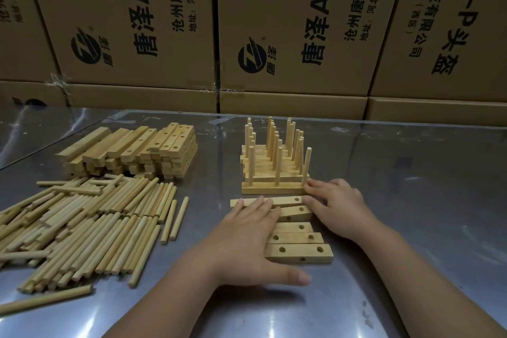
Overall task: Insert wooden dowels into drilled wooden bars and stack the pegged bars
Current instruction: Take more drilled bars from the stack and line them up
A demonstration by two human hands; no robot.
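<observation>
Several drilled wooden bars [299, 252] lie side by side on the metal table in front of me. My left hand [247, 241] lies flat over their left ends, fingers straight. My right hand [337, 206] touches the right ends of the far bars, fingers loosely bent. Just beyond stands a stack of pegged bars [274, 170] with dowels upright. A heap of loose dowels [90, 222] lies at the left, and behind it a pile of empty drilled bars [142, 153].
The shiny metal table [411, 200] runs back to a wall of stacked cardboard boxes [274, 35]. A single dowel [46, 299] lies apart at the near left.
</observation>
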